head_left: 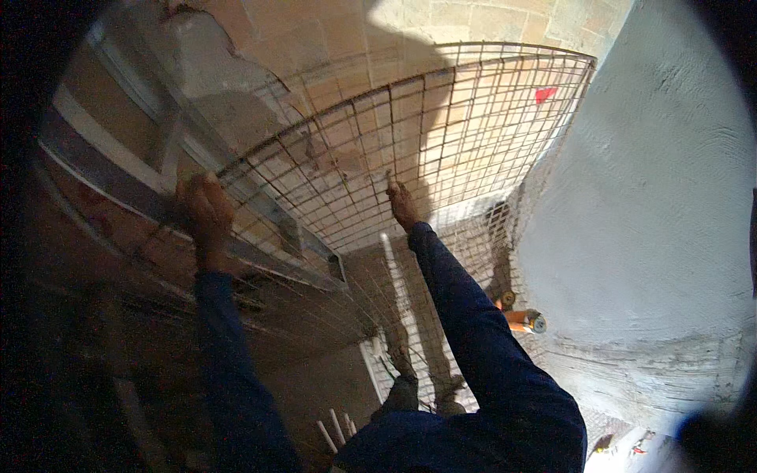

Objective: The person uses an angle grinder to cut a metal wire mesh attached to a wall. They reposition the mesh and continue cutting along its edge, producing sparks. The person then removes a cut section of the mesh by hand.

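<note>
A large panel of dark steel wire mesh [393, 126] stands in front of me, its edges bowed by the lens. My left hand [206, 209] is closed around the mesh's left edge, in shadow. My right hand [404, 206] grips a wire near the middle of the panel, with the fingers curled and the arm stretched forward. A small red piece [544, 95] shows at the panel's upper right. The far side of the mesh reaches close to the plastered wall.
Grey plastered wall [639, 197] fills the right; a block wall [489, 24] stands behind the mesh. A metal frame [193, 150] runs along the left. Below lie orange cylinders [522, 321], a long white strip [398, 276] and several thin white rods [337, 426] near my legs.
</note>
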The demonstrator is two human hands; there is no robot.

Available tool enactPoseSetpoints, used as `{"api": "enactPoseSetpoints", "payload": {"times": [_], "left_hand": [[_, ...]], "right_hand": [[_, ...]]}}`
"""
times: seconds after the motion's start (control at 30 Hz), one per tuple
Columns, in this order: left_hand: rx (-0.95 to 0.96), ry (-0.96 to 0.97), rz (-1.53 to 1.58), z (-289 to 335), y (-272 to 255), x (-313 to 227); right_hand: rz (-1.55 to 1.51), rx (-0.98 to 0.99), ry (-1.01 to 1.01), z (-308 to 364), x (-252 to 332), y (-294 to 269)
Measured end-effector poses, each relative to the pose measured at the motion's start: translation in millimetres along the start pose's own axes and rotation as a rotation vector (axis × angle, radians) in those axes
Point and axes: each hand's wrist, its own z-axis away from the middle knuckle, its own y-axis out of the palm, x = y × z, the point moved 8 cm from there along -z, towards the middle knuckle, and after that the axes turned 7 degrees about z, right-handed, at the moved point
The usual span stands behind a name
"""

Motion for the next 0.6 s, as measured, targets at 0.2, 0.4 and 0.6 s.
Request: {"api": "enactPoseSetpoints", "payload": {"times": [0.2, 0.4, 0.6], "left_hand": [[-0.088, 0.186, -0.129, 4, 18, 7], [0.033, 0.127, -0.026, -2, 23, 36], [0.02, 0.269, -0.138, 16, 53, 56]], "right_hand": [[-0.055, 0.154, 0.112, 18, -28, -8], [0.056, 0.001, 0.106, 69, -2, -42], [0.211, 0.046, 0.263, 122, 48, -84]]}}
